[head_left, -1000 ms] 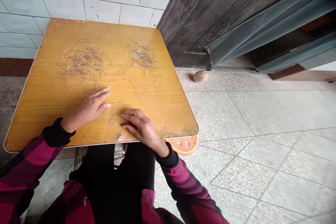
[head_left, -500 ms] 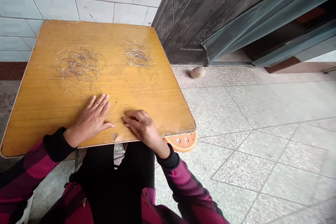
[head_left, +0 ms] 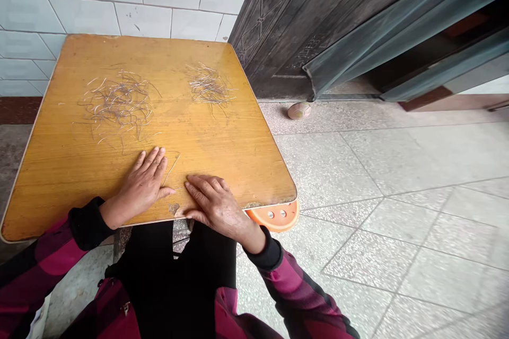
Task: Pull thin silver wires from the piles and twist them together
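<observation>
My left hand (head_left: 145, 183) lies palm down on the yellow wooden table (head_left: 246, 156), its fingers stretched out and its thumb pointing right. Just right of its fingers lies a single thin wire (head_left: 172, 168), bent near its upper end. My right hand (head_left: 217, 201) rests flat by the front edge of the table, fingers extended toward the left, with nothing visible in it. Beyond my left hand spreads a loose, tangled heap of thin wires (head_left: 121, 100). Farther right, a smaller heap of wires (head_left: 210, 86) lies more closely bunched.
A white tiled wall (head_left: 87, 16) borders the table's far side. An orange plastic stool (head_left: 276, 215) shows under the right front corner. On the speckled floor sits a worn ball (head_left: 299, 110), near a dark carved door (head_left: 274, 37) and a grey-green curtain (head_left: 358, 37).
My right hand has turned from a curled, sideways pose to lying flatter with its fingers extended. My left hand has barely moved. The heaps of wires look the same.
</observation>
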Demonstrator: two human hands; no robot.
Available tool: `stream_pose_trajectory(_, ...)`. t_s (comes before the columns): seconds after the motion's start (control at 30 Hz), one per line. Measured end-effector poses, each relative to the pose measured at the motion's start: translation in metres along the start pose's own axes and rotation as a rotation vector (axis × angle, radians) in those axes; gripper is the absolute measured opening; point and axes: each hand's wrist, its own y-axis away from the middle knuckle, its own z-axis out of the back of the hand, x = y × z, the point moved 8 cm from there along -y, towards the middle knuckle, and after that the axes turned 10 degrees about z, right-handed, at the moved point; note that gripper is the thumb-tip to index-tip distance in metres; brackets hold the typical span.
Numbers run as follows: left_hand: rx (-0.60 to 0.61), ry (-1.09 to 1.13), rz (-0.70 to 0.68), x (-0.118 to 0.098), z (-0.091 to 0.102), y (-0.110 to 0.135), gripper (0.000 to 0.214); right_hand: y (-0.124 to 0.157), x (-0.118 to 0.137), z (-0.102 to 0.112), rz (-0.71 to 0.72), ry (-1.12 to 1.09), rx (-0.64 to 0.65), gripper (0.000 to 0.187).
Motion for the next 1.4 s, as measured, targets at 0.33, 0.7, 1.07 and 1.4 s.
stream_pose_trajectory(0.33, 0.003, 0.035, 0.027, 0.002, 0.004, -0.002, 0.068, -0.054, -0.039, -0.018, 0.031, 0.044, 0.170, 0.087)
stream_pose_trajectory(0.7, -0.122, 0.096, 0.031, 0.009, 0.014, 0.002, 0.083, -0.049, -0.042, -0.027, -0.026, -0.008, 0.194, 0.091)
stream_pose_trajectory(1.07, -0.522, 0.446, 0.193, 0.068, 0.057, -0.003, 0.047, -0.014, -0.049, 0.013, -0.094, -0.240, -0.245, 0.049)
stream_pose_trajectory(1.4, -0.689, 0.422, 0.399, 0.110, 0.055, -0.004, 0.026, 0.001, -0.026, 0.009, -0.129, -0.218, -0.233, 0.027)
